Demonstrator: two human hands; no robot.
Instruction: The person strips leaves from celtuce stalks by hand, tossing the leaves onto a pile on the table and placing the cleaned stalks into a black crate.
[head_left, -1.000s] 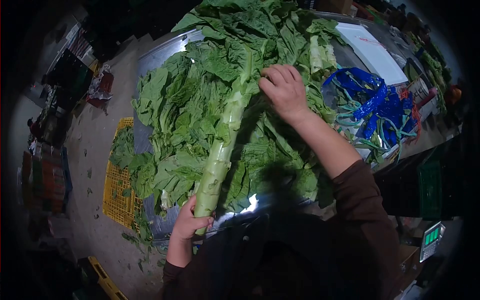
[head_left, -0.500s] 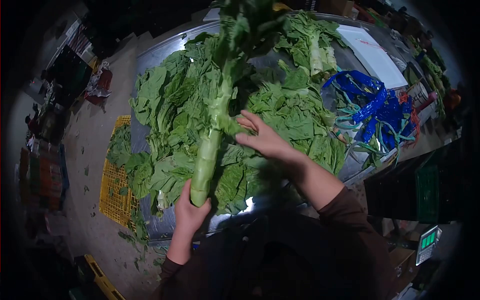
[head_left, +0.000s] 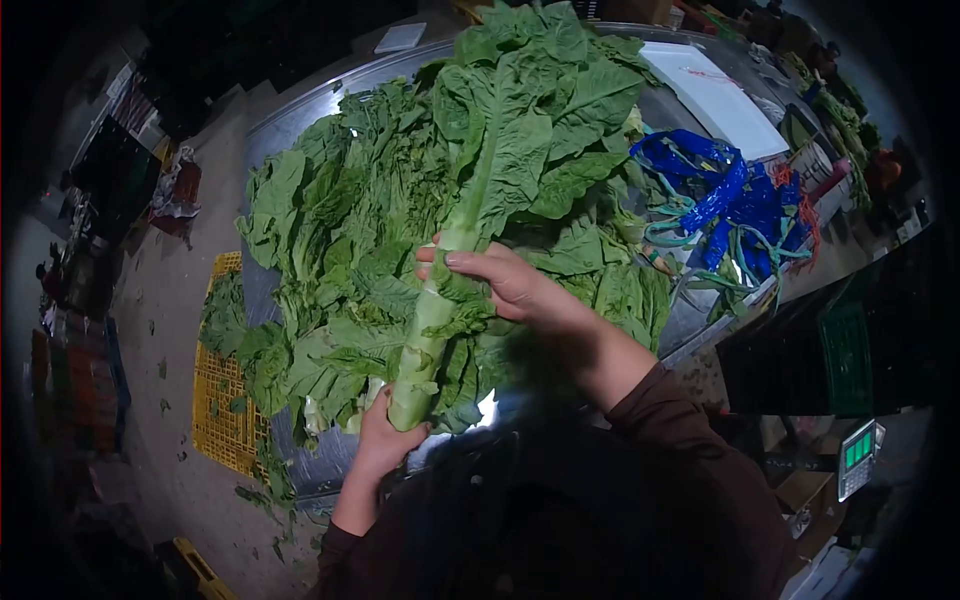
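A thick pale-green celtuce stem point(head_left: 418, 350) with a broad leafy top is held slanting above the table, its leaves pointing away from me. My left hand point(head_left: 383, 440) is closed around the bottom end of the stem. Higher up, just below the big leaves, my right hand point(head_left: 515, 283) wraps around the stem, thumb on the near side. Small leaves hang from the stem between the two hands. Beneath and behind it, a heap of celtuce leaves point(head_left: 335, 205) covers much of the metal table point(head_left: 262, 275).
Blue plastic strapping point(head_left: 715, 205) with green and red cords lies at the table's right. Behind it is a white board point(head_left: 715, 100). A yellow crate point(head_left: 225, 415) with leaves is on the floor at left. A scale with a green display point(head_left: 858, 460) stands at lower right.
My right hand, loose beside the stem before, is now closed around its upper part. The leafy top now spreads facing me, and leaves show along the lower stem. My left hand still grips the bottom.
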